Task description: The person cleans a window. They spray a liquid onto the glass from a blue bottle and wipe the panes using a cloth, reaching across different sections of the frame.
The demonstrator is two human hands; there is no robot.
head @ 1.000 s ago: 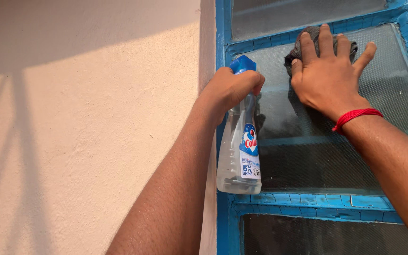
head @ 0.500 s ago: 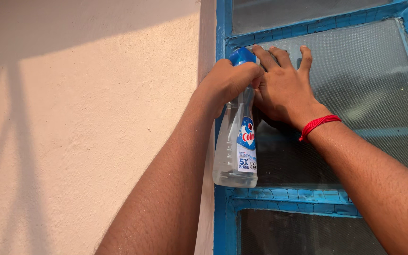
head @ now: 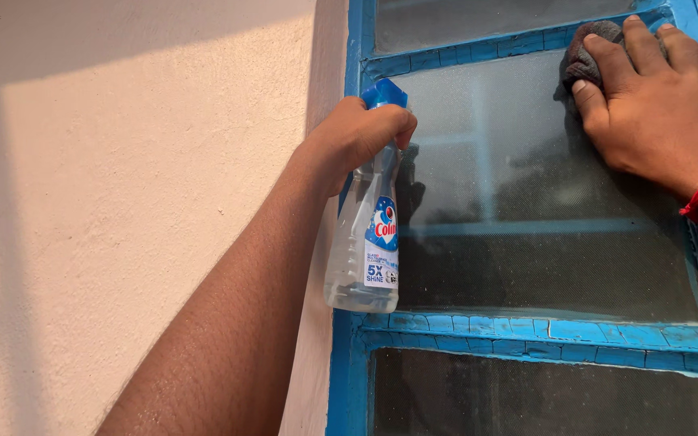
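The left hand [head: 357, 133] is clamped around the neck of a clear plastic spray bottle with a blue nozzle [head: 365, 242]. The right hand [head: 660, 113], fingers spread, presses a crumpled grey cloth [head: 583, 56] flat against the frosted glass pane [head: 519, 194] in the blue-painted window frame [head: 527, 329].

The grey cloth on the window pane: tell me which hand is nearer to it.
Right. The right hand lies flat on the grey cloth, pressing it to the upper right of the glass pane. The left hand is off at the pane's left edge, gripping the spray bottle.
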